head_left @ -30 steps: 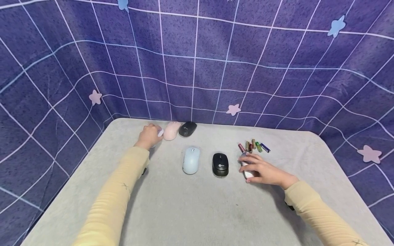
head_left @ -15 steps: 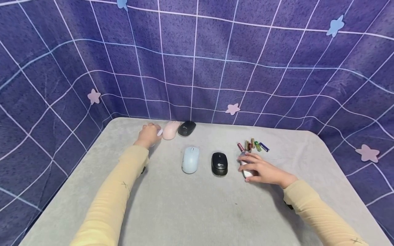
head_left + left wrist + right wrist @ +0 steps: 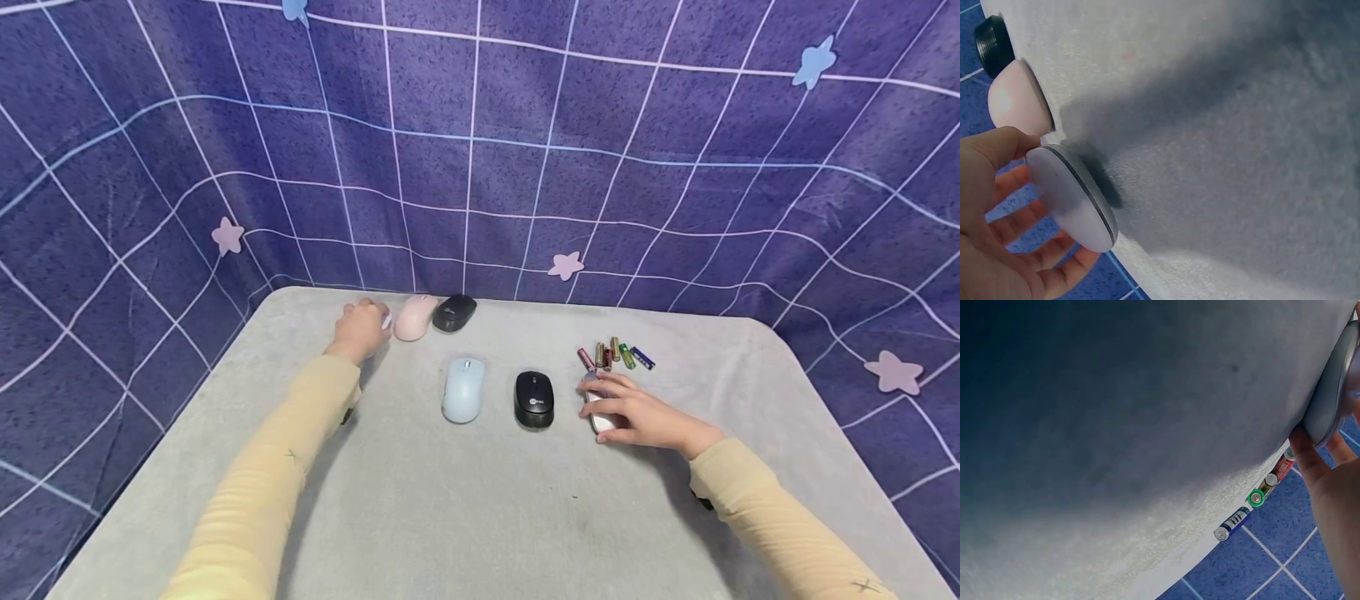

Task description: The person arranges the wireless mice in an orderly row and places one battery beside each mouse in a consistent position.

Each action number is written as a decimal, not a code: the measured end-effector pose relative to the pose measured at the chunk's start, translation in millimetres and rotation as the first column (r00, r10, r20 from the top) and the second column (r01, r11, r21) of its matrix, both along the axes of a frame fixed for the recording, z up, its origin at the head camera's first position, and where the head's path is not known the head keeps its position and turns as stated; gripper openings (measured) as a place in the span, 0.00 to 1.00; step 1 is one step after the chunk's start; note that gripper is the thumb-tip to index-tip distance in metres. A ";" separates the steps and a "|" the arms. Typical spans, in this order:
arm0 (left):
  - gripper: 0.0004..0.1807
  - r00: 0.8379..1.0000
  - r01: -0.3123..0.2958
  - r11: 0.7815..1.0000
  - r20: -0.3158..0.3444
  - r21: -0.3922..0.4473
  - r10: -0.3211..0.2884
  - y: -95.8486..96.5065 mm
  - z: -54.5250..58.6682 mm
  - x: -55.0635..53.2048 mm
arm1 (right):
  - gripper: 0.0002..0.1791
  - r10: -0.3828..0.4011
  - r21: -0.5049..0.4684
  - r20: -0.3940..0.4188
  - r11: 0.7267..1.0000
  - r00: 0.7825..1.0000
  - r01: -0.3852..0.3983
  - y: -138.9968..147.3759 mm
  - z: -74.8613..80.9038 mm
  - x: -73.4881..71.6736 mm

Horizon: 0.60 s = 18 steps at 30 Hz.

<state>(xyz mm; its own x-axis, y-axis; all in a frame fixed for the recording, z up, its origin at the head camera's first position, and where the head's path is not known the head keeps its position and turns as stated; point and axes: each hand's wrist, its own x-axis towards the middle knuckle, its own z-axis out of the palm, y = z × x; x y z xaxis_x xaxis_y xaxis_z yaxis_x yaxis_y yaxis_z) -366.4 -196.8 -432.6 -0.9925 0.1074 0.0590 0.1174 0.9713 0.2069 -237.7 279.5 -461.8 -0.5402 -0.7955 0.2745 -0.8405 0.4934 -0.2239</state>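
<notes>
At the back left my left hand [image 3: 360, 330] grips a pale lilac-white computer mouse [image 3: 1069, 197] by its sides, thumb on one edge and fingers on the other. A dark line runs around that mouse's edge. Right beside it lies a pink mouse [image 3: 415, 318]. On the right, my right hand [image 3: 639, 417] holds a silver-grey and white mouse [image 3: 603, 423] from above, its fingers partly hiding it. In the right wrist view the grey mouse [image 3: 1327, 394] shows its side against the tabletop, with fingers around it.
A dark mouse [image 3: 454, 313] sits beside the pink one. Light blue [image 3: 463, 392] and black [image 3: 535, 402] mice lie between the hands. Several batteries, among them a blue one [image 3: 642, 358] and a green one [image 3: 627, 357], lie beyond the right hand. A purple gridded curtain [image 3: 510, 183] borders the grey table [image 3: 480, 517].
</notes>
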 end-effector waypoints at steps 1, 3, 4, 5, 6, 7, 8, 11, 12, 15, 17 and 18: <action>0.25 1.000 0.003 1.000 -0.001 0.000 -0.003 0.4 1.9 1.6 | 0.21 0.001 -0.004 0.004 1.000 1.000 -0.001 -0.1 0.1 0.1; 0.24 1.000 0.003 1.000 -0.003 -0.004 -0.003 1.0 5.9 5.0 | 0.22 0.003 -0.009 0.007 1.000 1.000 -0.003 -0.4 0.6 0.6; 0.24 1.000 0.002 1.000 -0.003 -0.001 -0.002 1.5 8.0 6.9 | 0.22 0.005 -0.011 0.006 1.000 1.000 -0.005 -0.5 0.8 0.8; 0.24 1.000 0.000 1.000 -0.004 -0.001 0.000 1.8 10.0 8.6 | 0.22 0.005 -0.011 0.006 1.000 1.000 -0.005 -0.6 0.9 0.8; 0.24 1.000 -0.001 1.000 -0.005 0.000 0.001 2.2 11.9 10.3 | 0.21 0.006 -0.009 0.002 1.000 1.000 -0.006 -0.6 0.8 0.8; 0.24 1.000 -0.004 1.000 -0.006 0.001 0.004 2.8 14.1 12.3 | 0.21 0.006 -0.009 0.001 1.000 1.000 -0.006 -0.6 0.8 0.8; 0.24 1.000 -0.007 1.000 -0.007 0.000 0.007 3.0 15.5 13.6 | 0.22 0.008 -0.008 -0.001 1.000 1.000 -0.008 -0.6 0.6 0.7; 0.25 1.000 -0.012 1.000 -0.012 -0.002 0.012 4.5 19.8 17.6 | 0.21 0.012 -0.006 -0.006 1.000 1.000 -0.012 -0.2 -0.1 0.6; 0.25 1.000 -0.012 1.000 -0.015 -0.002 0.012 5.1 21.0 18.8 | 0.21 0.015 -0.008 -0.008 1.000 1.000 -0.015 0.0 -0.3 0.6; 0.25 0.999 -0.012 1.000 -0.032 0.005 0.013 6.8 24.5 22.7 | 0.21 0.017 -0.011 -0.010 1.000 1.000 -0.017 0.1 -0.4 0.6; 0.25 0.999 -0.011 1.000 -0.048 0.012 0.012 8.3 27.0 25.3 | 0.21 0.015 -0.010 -0.015 1.000 1.000 -0.015 0.0 -0.1 0.5; 0.25 0.998 -0.010 1.000 -0.056 0.014 0.010 9.2 28.4 26.8 | 0.21 0.013 -0.008 -0.016 1.000 1.000 -0.013 0.0 0.0 0.5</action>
